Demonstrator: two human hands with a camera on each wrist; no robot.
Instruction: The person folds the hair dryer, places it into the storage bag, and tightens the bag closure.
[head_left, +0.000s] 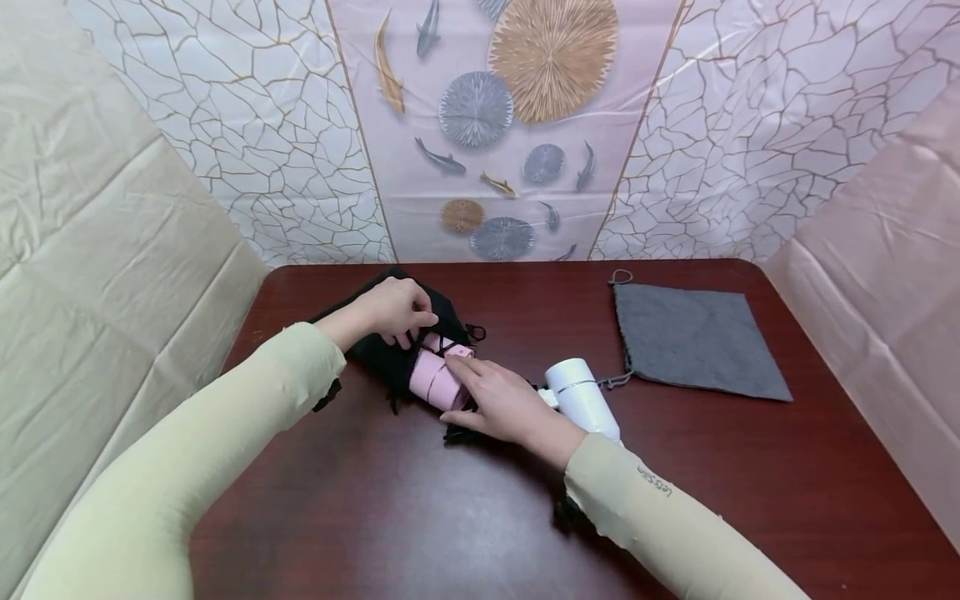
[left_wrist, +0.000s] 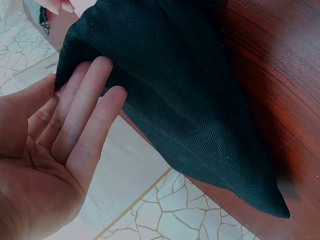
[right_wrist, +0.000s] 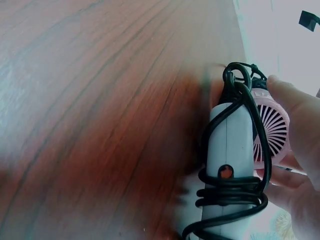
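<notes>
My left hand [head_left: 397, 308] pinches the mouth edge of a black cloth drawstring bag [head_left: 382, 360] between thumb and forefinger. In the left wrist view, the other fingers of that hand [left_wrist: 75, 130] reach out along the cloth [left_wrist: 165, 95]. A pink hair dryer [head_left: 437, 385] lies partly inside the bag, its rear end sticking out. Around that end my right hand [head_left: 504, 402] grips it, thumb on one side and fingers on the other. The right wrist view shows its round vented grille [right_wrist: 272, 130] beside this hand [right_wrist: 306, 145]. How deep the dryer sits is hidden by cloth.
A white hair dryer [head_left: 581, 398] lies by my right wrist, its black cord [right_wrist: 232, 197] wound around the handle. Farther right is a flat grey drawstring bag [head_left: 697, 337]. The dark red wooden table [head_left: 420, 517] meets patterned cloth walls [head_left: 300, 150] behind.
</notes>
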